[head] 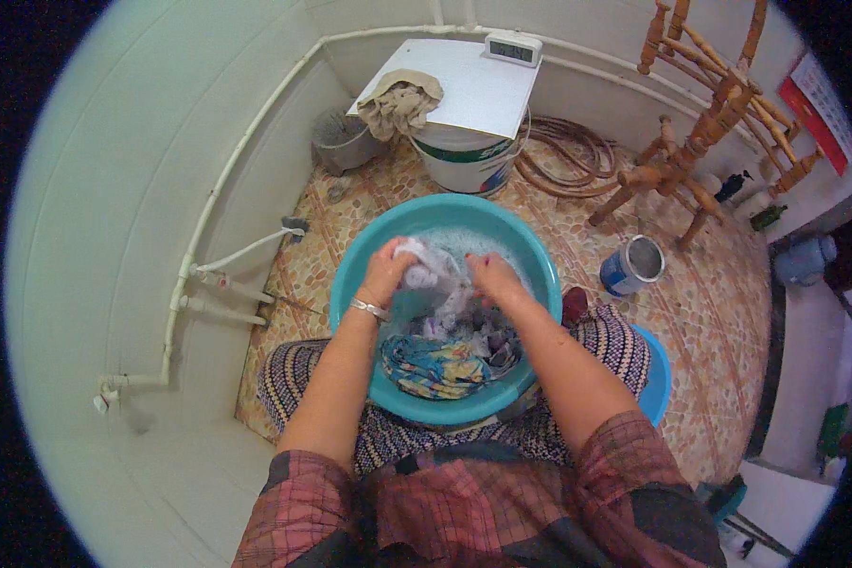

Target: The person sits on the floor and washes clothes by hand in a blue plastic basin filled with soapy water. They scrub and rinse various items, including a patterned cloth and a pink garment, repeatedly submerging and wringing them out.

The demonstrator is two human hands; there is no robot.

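A teal plastic basin with soapy water stands between my knees. Over its left half, my left hand grips a wet white cloth covered in suds. My right hand is curled over the basin's right half, at the other end of the same cloth, which hangs down between the two hands. A blue and yellow patterned cloth lies bunched in the near part of the basin. Beside it are darker wet clothes, partly under foam.
Behind the basin stands a paint bucket topped by a white board, a beige cloth and a digital clock. To the right are a coiled hose, a wooden stand, a can and a blue basin. Pipes line the left wall.
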